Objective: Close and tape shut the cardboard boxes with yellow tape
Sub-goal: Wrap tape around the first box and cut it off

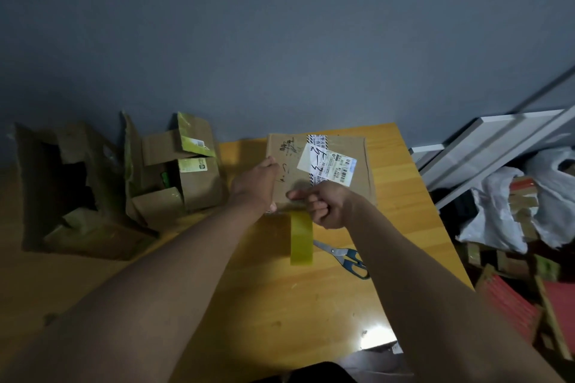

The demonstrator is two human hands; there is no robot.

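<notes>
A closed cardboard box (357, 177) with a white shipping label lies on the yellow wooden table (311, 305). My left hand (256, 185) holds the box at its left edge, fingers bent over the top and thumb at the near corner. My right hand (326, 205) is at the middle of the box's near edge, its fingers curled, with thumb and forefinger pinching the tape there. The yellow tape roll (301, 239) stands on edge just below that hand, against the front of the box.
Blue-handled scissors (347, 258) lie on the table right of the roll. Several open, torn cardboard boxes (174, 177) stand at the left. White boards (485, 146), plastic bags (504, 211) and clutter fill the floor at the right.
</notes>
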